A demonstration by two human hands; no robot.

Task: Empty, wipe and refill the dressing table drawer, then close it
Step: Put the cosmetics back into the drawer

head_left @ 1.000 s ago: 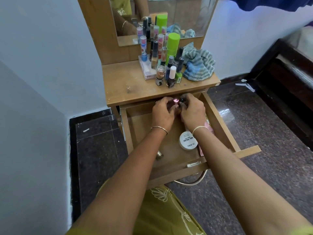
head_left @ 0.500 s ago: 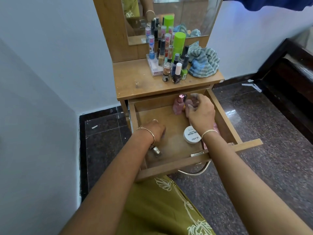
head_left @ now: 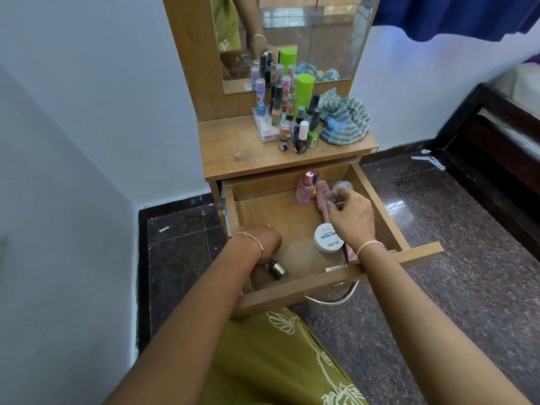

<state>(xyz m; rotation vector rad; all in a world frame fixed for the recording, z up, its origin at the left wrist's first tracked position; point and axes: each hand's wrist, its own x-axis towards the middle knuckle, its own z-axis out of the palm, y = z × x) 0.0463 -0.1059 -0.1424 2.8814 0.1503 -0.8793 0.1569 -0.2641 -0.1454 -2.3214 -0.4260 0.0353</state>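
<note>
The wooden drawer (head_left: 377, 197) of the dressing table stands pulled out. My left hand (head_left: 258, 242) reaches into its front left corner, fingers curled down onto the cap of a small bronze bottle (head_left: 277, 269) lying there. My right hand (head_left: 350, 219) hovers over the right side with thumb and forefinger pinched. A blurred greyish round thing (head_left: 342, 186) shows just past its fingertips; whether it is held is unclear. A pink bottle (head_left: 304, 192) stands at the back beside a pink tube (head_left: 322, 190). A white round jar (head_left: 326, 239) lies below my right hand.
On the table top (head_left: 233, 153) stand several nail polish bottles (head_left: 301, 138), a green can (head_left: 304, 93) and a crumpled striped cloth (head_left: 346, 122), with the mirror (head_left: 309, 33) behind. Dark tiled floor lies on both sides. A dark wooden bed frame (head_left: 496, 159) is on the right.
Both hands were together at the back of the drawer around the pink bottle. The left hand has moved down to the bronze bottle at the front; the right hand has drawn back from the standing pink bottle.
</note>
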